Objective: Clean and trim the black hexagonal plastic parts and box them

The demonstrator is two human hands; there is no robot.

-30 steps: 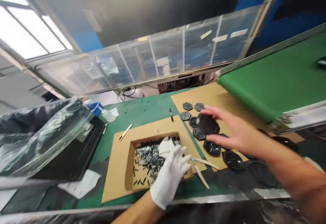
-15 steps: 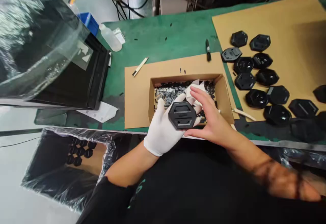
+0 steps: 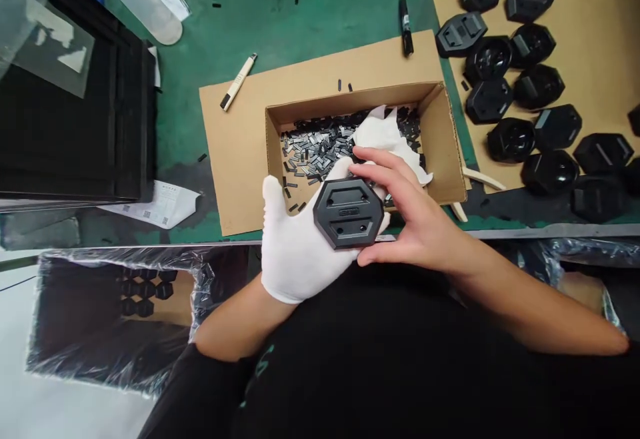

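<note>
My left hand [image 3: 295, 242], in a white glove, cradles a black hexagonal plastic part [image 3: 349, 212] in its palm, just in front of a shallow cardboard box [image 3: 447, 139]. My bare right hand [image 3: 413, 216] grips the same part from the right, thumb below and fingers curled over its top edge. The box holds several small grey metal clips [image 3: 313, 149] and a crumpled white cloth [image 3: 387, 136].
Many more black hexagonal parts [image 3: 525, 86] lie on a cardboard sheet at the right. A black marker [image 3: 405, 24], a pale stick [image 3: 239, 81] and a plastic bottle [image 3: 143, 0] rest on the green mat. A black tray stack [image 3: 75, 126] sits left; a plastic-lined bin [image 3: 115, 306] lower left.
My right hand brought a black hexagonal part from the right-hand pile to my gloved left hand. The view tilted down and closer; both hands now hold the part together.
</note>
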